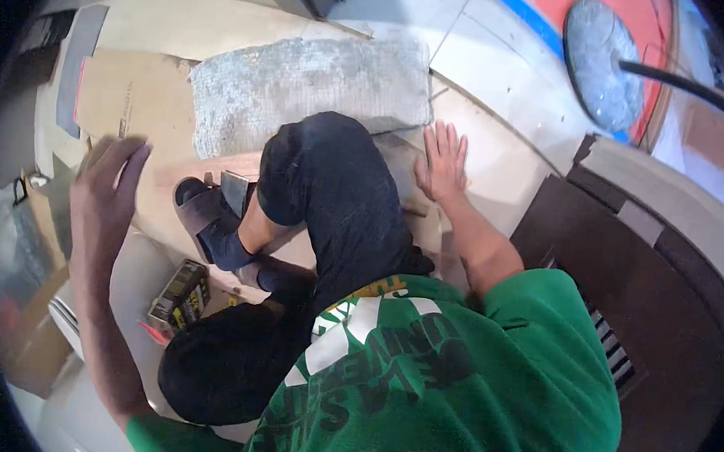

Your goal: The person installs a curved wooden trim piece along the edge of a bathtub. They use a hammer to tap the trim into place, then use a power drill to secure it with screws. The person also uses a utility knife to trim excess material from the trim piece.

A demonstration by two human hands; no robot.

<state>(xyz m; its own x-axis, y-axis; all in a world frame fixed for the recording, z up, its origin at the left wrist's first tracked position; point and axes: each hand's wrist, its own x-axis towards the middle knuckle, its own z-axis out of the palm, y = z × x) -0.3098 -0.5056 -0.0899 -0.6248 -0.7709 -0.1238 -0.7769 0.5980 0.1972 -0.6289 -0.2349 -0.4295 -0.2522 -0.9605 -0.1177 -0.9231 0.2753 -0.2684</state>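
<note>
My left hand (106, 183) is raised at the left, beside a flat piece of cardboard (145, 85). Its fingers are loosely bent and apart, and I see nothing in them. My right hand (444, 166) is spread with its fingers stretched out, near the right end of a grey, worn, mesh-patterned slab or mat (304, 88). Whether it touches the surface below is hard to tell. Between the hands are my bent legs in black trousers (340, 182). By my sandalled foot (203, 215) stands a small grey flat piece (234, 192).
A small black and yellow box (179, 297) lies left of my knee. On the right is a dark brown panel with a slotted vent (613, 353). A round grey base with a black pole (600, 66) stands at the far right, near a blue strip (524, 15).
</note>
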